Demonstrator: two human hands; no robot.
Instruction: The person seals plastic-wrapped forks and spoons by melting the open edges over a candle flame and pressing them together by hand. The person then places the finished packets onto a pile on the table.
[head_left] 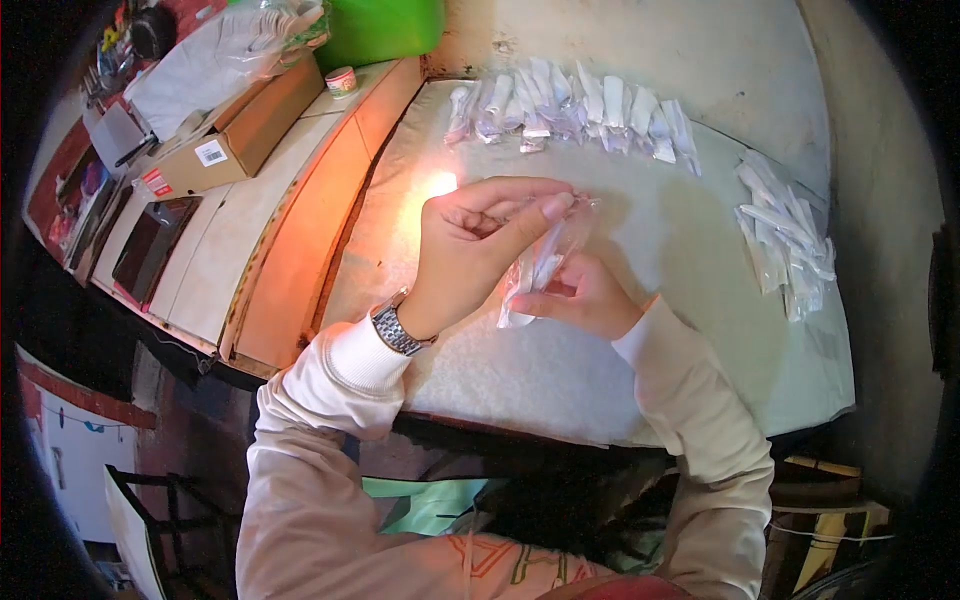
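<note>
Over the middle of the pale-covered table, my left hand pinches the upper end of a clear plastic packet between thumb and fingers. Lower down, my right hand grips the same packet near its bottom end. Something white shows inside the packet, too blurred to make out. A row of several similar packets with white contents lies along the table's back edge. To the right, a loose pile of more such packets rests on the cover.
Left of the table, a tiled ledge holds a cardboard box, a dark phone-like slab and a small cup. A green container stands behind. Walls bound the back and right.
</note>
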